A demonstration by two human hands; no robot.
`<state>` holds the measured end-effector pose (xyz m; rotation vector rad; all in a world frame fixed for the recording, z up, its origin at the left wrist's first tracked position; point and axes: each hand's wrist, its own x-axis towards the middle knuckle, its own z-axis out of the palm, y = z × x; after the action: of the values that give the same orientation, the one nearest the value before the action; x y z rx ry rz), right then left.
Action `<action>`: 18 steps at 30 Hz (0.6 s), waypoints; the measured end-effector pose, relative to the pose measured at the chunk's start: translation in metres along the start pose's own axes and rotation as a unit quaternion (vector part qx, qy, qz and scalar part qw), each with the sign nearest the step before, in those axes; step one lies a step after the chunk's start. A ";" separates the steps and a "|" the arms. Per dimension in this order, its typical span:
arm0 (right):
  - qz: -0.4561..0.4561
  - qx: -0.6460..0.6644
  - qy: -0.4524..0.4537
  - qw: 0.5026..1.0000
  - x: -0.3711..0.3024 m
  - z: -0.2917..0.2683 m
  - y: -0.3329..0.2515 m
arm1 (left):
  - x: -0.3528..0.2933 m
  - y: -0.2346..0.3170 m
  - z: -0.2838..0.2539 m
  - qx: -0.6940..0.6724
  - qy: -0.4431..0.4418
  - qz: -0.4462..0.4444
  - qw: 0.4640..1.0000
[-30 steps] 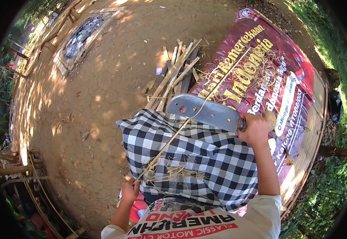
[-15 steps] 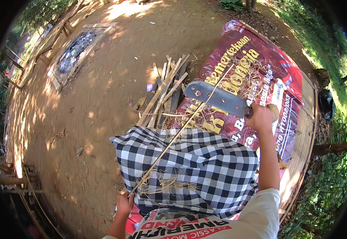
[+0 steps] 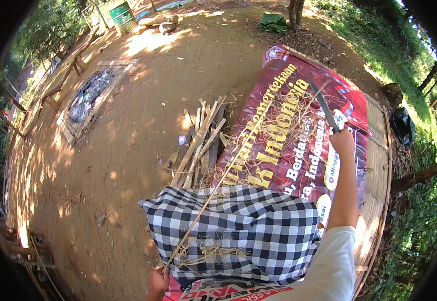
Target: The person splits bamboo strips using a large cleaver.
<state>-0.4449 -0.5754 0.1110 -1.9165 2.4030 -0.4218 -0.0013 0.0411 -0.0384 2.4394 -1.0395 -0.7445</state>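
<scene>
In my left hand (image 3: 158, 282), low in the head view, is one end of a long thin bamboo strip (image 3: 206, 204). It slants up and away to the right, over the black-and-white checked cloth (image 3: 268, 228) across my lap and past its far edge. My right hand (image 3: 342, 141) is closed around the handle of a machete (image 3: 324, 106) at the right. Its dark blade stands nearly edge-on, pointing away and a little left, apart from the strip. Curly shavings (image 3: 292, 123) lie on the banner (image 3: 258, 175) beneath, with more on the cloth.
Split wood strips (image 3: 198, 145) are heaped left of the banner, on bare earth. The banner covers a bamboo platform (image 3: 377, 173). Farther off are a framed ash pit (image 3: 85, 98), a green drum (image 3: 122, 19) and a tree trunk (image 3: 295, 14). A black bag (image 3: 403, 125) lies at the right.
My right hand has carried the machete away from the strip, outward and to the right, and the blade has turned from broadside to edge-on. The view has tilted up; my left hand keeps the strip.
</scene>
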 end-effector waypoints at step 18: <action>-0.028 0.430 -0.231 0.873 -0.130 0.054 -0.035 | -0.019 0.029 -0.016 0.001 -0.025 -0.091 0.996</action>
<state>-0.3700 -0.4676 0.0491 -1.4387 1.4669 -0.7630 -0.0186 0.0386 -0.0039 2.5545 -0.8436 -0.8657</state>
